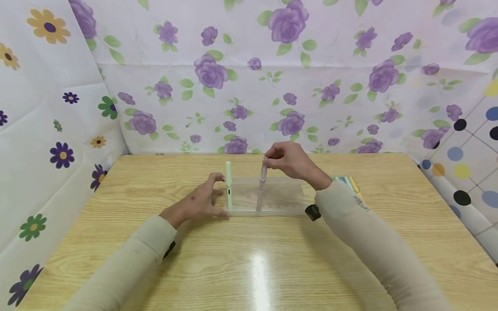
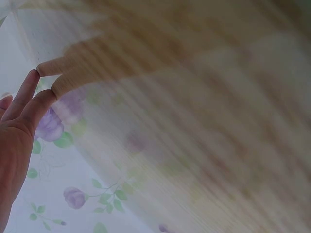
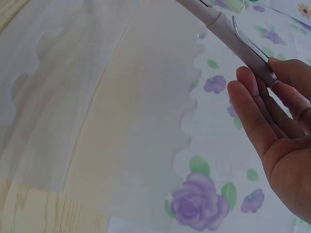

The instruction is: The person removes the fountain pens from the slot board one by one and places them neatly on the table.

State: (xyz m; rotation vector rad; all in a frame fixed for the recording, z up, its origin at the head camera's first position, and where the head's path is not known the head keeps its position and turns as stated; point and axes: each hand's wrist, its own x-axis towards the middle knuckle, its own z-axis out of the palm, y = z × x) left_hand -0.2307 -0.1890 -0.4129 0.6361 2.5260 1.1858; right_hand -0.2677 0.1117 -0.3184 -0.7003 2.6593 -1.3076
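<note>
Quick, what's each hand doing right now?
Left hand: open, fingers touching the clear pen holder.
Right hand: pinching the top of the pink pen.

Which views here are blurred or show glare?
Head view: sharp, with a bright glare streak on the table near the camera. Left wrist view: heavy motion blur over the wood grain, left hand fairly clear. Right wrist view: mostly sharp, pen clear.

Pale green pen (image 1: 228, 185), lilac-pink pen (image 1: 261, 190), clear tray (image 1: 280, 201). Light wood-grain table (image 1: 249, 259). White backdrop (image 1: 272, 77) with purple roses, green leaves. Beige sleeves (image 1: 369, 233).
</note>
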